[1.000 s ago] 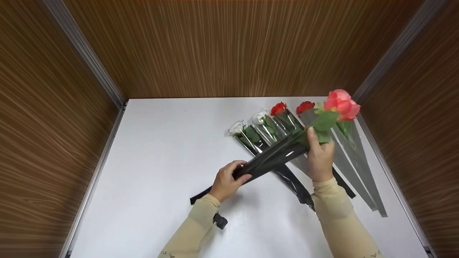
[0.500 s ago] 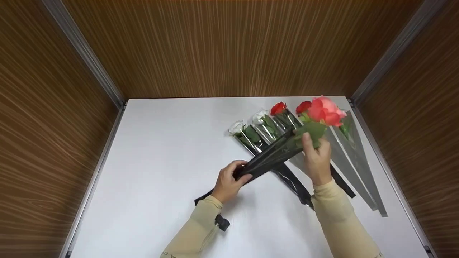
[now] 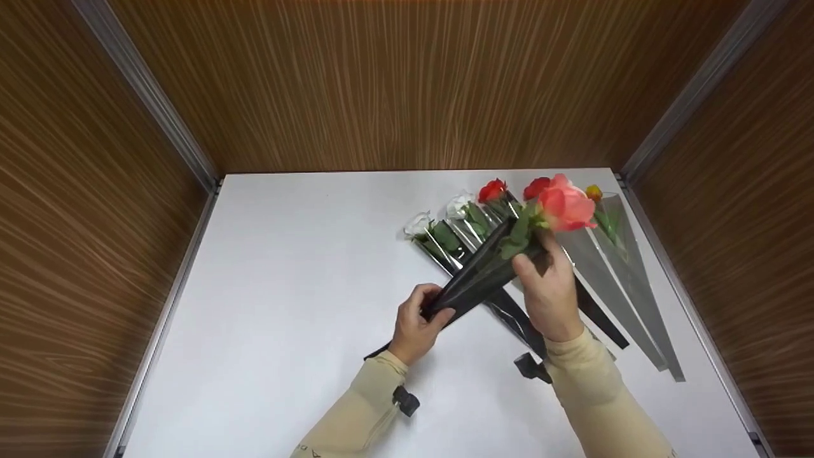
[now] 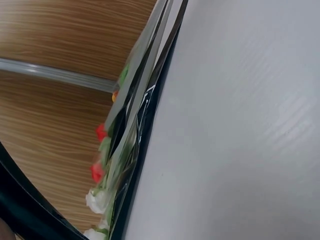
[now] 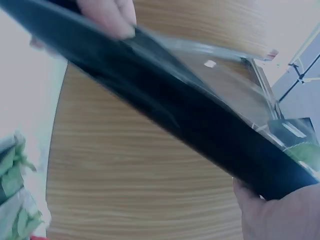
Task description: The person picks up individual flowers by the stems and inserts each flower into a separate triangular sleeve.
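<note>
A pink artificial flower (image 3: 565, 205) with green leaves pokes out of a long black wrapping sleeve (image 3: 474, 289), tilted up to the right above the white table. My left hand (image 3: 414, 327) grips the sleeve around its narrow lower part, thumb in front. Up by the bloom, my right hand (image 3: 550, 296) holds the wide mouth of the sleeve between thumb and fingers. In the right wrist view the dark sleeve (image 5: 170, 105) spans from the left hand (image 5: 110, 17) to the right hand (image 5: 285, 215). A dark sleeve edge (image 4: 30, 205) fills the left wrist view's lower corner.
Wrapped flowers lie fanned out on the table (image 3: 286, 267): white roses (image 3: 418, 225), a red rose (image 3: 493, 190), another red bloom (image 3: 536, 187) and a yellow one (image 3: 594, 193) in a clear grey sleeve (image 3: 642, 299). Wood-grain panels (image 3: 407, 83) enclose the table.
The pink flower has moved left and down, sinking towards the sleeve's mouth. My right hand has shifted left with it; my left hand has drifted slightly right, keeping its grip.
</note>
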Motion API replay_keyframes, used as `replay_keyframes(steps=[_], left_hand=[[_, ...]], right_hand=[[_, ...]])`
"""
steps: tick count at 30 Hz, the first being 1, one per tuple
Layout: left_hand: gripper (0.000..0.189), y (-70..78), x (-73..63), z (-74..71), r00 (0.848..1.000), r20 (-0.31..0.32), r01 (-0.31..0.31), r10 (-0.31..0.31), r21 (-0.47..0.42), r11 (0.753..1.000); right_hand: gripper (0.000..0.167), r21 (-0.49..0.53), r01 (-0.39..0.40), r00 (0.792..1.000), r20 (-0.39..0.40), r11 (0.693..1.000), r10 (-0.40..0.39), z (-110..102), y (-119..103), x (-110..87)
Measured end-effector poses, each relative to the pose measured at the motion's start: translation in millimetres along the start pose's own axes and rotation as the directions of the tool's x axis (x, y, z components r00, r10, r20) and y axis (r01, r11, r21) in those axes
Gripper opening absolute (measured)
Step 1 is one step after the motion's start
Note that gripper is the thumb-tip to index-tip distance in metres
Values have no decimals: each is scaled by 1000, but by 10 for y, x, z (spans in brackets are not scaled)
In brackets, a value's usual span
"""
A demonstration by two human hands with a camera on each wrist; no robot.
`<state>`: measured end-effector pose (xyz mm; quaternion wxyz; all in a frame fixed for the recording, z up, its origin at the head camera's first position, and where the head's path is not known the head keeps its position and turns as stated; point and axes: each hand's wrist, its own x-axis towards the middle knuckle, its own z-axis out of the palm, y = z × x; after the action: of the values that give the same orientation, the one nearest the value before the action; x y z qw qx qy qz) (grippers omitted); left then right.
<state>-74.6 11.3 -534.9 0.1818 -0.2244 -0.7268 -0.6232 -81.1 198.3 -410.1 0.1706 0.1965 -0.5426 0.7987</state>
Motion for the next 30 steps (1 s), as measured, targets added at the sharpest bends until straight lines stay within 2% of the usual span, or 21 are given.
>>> replay_keyframes(steps=[4,7,10,13,17,19,20,22,26,30], left_hand=[[31,115,15,-6,1000,-7,7,-7,-49,999],[31,130,19,16,1000,-6,15,-16,-74,997],[33,127,20,48,999,0,44,-44,-77,996],[37,51,18,98,998,3,65,-65,-76,995],[45,-124,31,154,999,-4,53,-54,-61,997],[50,-134,58,157,998,-6,56,-57,-39,998],[52,-176,66,166,998,-7,55,-56,-31,998],[55,-158,97,162,998,-10,62,-62,-17,998],[56,-145,163,145,999,-28,32,-31,13,999],[48,-167,208,120,998,-57,-11,13,35,999]], right_hand=[[70,146,-49,999,17,988,46,74,37,-52],[62,168,-130,992,24,977,128,110,76,-105],[55,89,-221,975,36,971,218,126,109,-148],[50,-8,-284,958,33,959,284,128,138,-173],[47,-90,-330,943,16,940,332,124,178,-184],[48,-110,-335,941,6,936,338,114,190,-180],[48,-123,-329,943,2,936,332,111,191,-175],[48,-154,-303,952,1,940,307,99,188,-159],[48,-213,-216,976,-7,953,220,77,165,-120],[47,-236,-132,991,-13,963,133,43,127,-62]])
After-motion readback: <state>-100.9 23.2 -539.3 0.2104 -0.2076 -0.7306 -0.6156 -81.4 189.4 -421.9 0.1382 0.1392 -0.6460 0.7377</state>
